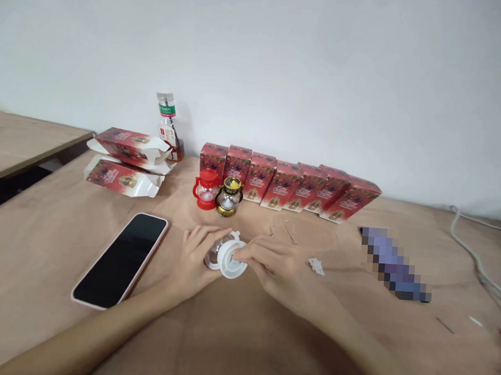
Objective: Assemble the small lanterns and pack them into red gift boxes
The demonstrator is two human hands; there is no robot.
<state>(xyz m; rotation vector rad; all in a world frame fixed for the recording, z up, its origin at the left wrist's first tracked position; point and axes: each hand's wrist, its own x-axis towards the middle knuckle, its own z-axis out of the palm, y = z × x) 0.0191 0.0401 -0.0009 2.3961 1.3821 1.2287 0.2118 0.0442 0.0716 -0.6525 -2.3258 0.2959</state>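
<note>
A small lantern [232, 259] with white plastic ends and a clear body lies tilted in my left hand [196, 259], whose fingers wrap round the clear part. One round white end faces me. My right hand [274, 259] has its fingertips pressed on that white end; whether they pinch some small part there is hidden. Just beyond my hands a red lantern [207, 193] and a black and gold lantern [228, 200] stand upright side by side. Thin wire pieces [289, 234] lie past my right hand.
Several red printed boxes [284, 185] stand in a row near the wall. Unfolded boxes [126, 177] are piled at left before a bottle [166, 123]. A phone [121, 260] lies left, a blurred-out object [394, 264] right, a small white piece [316, 265] between, and a cable [467, 246] far right.
</note>
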